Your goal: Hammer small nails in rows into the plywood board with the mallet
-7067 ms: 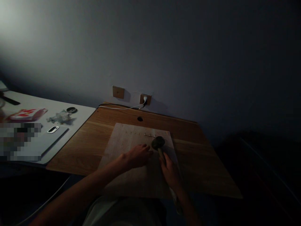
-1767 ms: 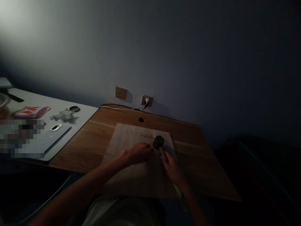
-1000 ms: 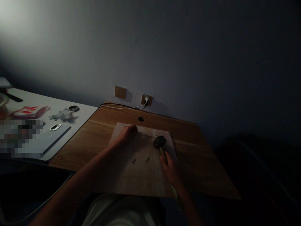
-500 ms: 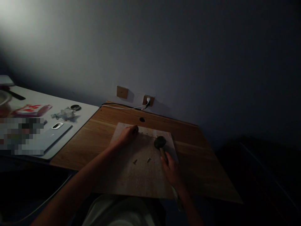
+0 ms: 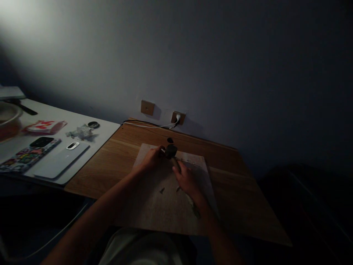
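Note:
My right hand [image 5: 188,181] is wrapped round the handle of a dark-headed hammer [image 5: 171,151], which reaches back under my wrist. The hammer head is right beside the fingertips of my left hand [image 5: 151,159]. Those fingers are pinched together low over the far left part of a pale wooden board [image 5: 154,213]; what is between them is too small and dark to make out. Behind my right hand a few small screws [image 5: 188,161] stand in the board in a row. Nearer to me lie two loose screws, one [image 5: 161,190] uncovered and the other [image 5: 178,188] beside my right hand.
The board rests on a brown wooden table [image 5: 234,187]. To the left, a white table [image 5: 107,130] bears two phones [image 5: 60,162], a red-and-white packet [image 5: 45,126], crumpled plastic [image 5: 82,132] and a bowl [image 5: 9,119]. A white cable [image 5: 149,127] runs to the wall socket [image 5: 178,117].
My right hand has carried the hammer leftward, from the right end of the screw row to my left fingertips. My left hand stays at about the same place on the board. The view has shifted slightly.

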A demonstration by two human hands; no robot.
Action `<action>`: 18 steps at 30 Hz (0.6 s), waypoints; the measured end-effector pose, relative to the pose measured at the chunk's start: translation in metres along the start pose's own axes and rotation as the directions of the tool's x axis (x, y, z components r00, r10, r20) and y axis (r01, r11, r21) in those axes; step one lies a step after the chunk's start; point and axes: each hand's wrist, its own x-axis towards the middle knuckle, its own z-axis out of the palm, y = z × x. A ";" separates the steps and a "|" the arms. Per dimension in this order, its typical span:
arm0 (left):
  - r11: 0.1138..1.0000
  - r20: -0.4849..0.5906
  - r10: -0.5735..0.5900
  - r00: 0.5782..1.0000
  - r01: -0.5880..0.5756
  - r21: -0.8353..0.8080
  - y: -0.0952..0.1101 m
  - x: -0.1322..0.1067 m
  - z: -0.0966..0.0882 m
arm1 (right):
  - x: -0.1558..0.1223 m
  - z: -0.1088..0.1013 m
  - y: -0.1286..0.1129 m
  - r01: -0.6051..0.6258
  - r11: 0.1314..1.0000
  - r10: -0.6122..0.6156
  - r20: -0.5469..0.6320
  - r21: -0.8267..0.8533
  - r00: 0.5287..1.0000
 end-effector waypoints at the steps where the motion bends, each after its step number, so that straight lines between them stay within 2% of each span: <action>1: 1.000 -0.005 0.003 1.000 -0.003 0.004 0.000 0.000 0.000 | 0.002 0.003 -0.001 0.003 1.000 -0.003 -0.007 -0.013 1.000; 6: 0.998 -0.028 0.060 0.998 -0.059 0.026 -0.003 -0.002 -0.001 | 0.006 0.013 -0.002 -0.010 0.999 0.009 -0.018 -0.051 1.000; 11: 0.996 -0.028 0.008 1.000 -0.005 0.084 -0.004 -0.001 0.002 | 0.007 0.013 -0.001 -0.023 0.998 0.022 -0.009 -0.062 1.000; 18: 0.996 -0.032 0.018 0.999 -0.015 0.084 -0.006 -0.001 0.004 | 0.007 0.012 -0.003 -0.035 0.997 0.035 0.009 -0.072 0.999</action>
